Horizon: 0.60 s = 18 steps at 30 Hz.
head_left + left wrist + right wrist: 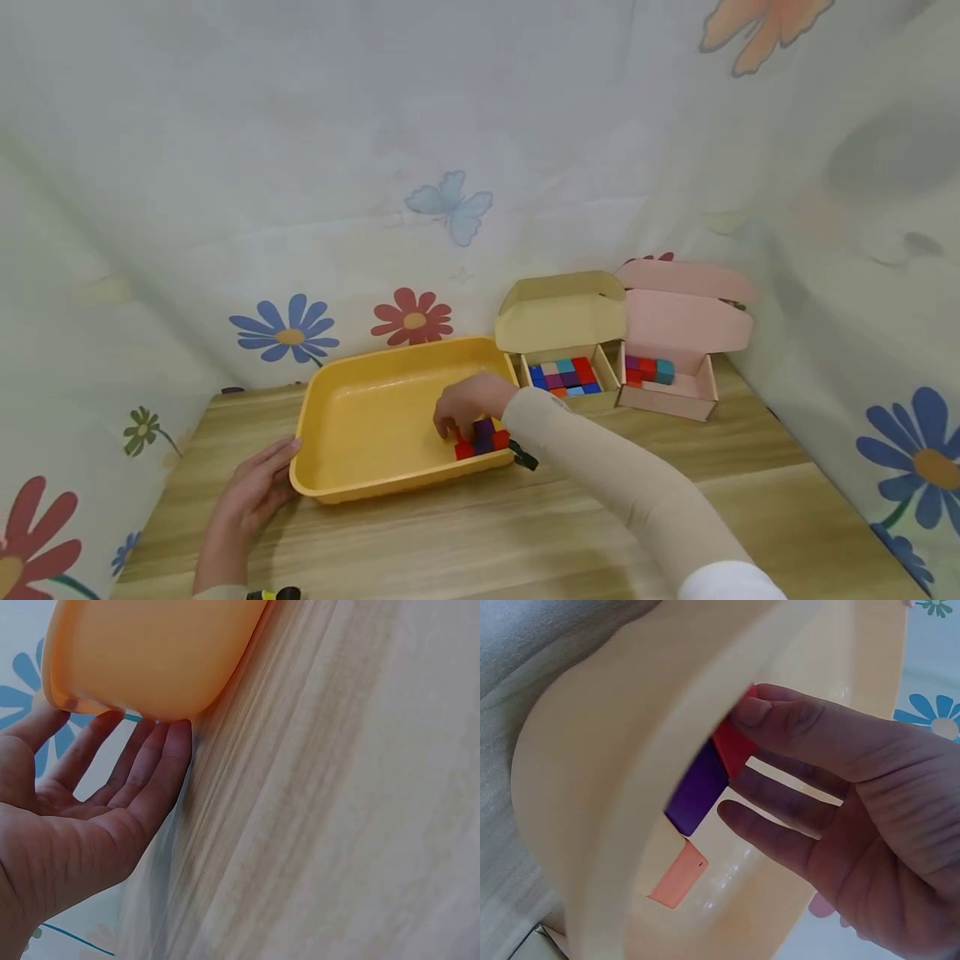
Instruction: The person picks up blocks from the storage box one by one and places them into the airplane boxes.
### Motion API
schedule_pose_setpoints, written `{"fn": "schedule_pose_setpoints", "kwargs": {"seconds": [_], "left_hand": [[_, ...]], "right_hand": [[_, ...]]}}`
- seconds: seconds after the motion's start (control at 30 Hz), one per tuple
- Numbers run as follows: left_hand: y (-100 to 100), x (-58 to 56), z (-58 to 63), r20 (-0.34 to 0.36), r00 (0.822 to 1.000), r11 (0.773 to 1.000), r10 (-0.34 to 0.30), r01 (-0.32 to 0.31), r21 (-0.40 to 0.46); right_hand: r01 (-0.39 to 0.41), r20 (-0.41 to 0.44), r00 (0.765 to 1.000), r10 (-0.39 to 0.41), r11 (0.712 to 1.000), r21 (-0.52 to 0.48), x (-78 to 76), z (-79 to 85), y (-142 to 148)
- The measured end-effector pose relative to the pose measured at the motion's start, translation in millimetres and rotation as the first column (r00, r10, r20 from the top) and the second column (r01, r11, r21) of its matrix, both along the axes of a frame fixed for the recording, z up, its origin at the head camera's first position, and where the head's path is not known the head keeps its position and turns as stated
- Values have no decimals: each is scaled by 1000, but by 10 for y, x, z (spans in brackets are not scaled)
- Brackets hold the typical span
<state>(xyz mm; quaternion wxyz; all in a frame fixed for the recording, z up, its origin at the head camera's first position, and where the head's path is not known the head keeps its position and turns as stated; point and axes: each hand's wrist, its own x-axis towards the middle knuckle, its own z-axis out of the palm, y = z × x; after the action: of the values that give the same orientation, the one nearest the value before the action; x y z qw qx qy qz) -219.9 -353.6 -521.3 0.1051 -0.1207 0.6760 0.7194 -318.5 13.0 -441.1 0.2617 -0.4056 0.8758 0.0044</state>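
Observation:
A yellow tray [375, 487] lies on the table, with several red and purple blocks in its near right corner. My right hand [472, 402] reaches into that corner. Seen from the right wrist, its thumb and fingers pinch a red block [736, 746]. A purple block [698, 787] lies right beside the pinched one, and an orange-red block [679, 874] is a little apart; the tray rim hides part of the group. My left hand [258, 487] is at the tray's left end. Its extended fingertips [177, 731] touch the tray's outer wall.
To the tray's right stands an open cream box [561, 321] filled with several coloured blocks. Beside it, an open pink box [667, 404] holds several blocks at its left side. Both lids stand up at the back. A flowered cloth [337, 250] hangs behind the wooden table [420, 542].

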Motion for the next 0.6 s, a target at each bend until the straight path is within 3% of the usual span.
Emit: {"fn": "schedule_pose_setpoints", "kwargs": {"seconds": [0.23, 0.6], "left_hand": [[104, -95, 1, -36, 999, 999, -17, 18, 27], [0, 31, 23, -28, 999, 999, 25, -24, 32]], "right_hand": [[30, -50, 998, -28, 998, 56, -1, 9, 138], [-45, -28, 999, 45, 999, 13, -8, 8, 37]]}}
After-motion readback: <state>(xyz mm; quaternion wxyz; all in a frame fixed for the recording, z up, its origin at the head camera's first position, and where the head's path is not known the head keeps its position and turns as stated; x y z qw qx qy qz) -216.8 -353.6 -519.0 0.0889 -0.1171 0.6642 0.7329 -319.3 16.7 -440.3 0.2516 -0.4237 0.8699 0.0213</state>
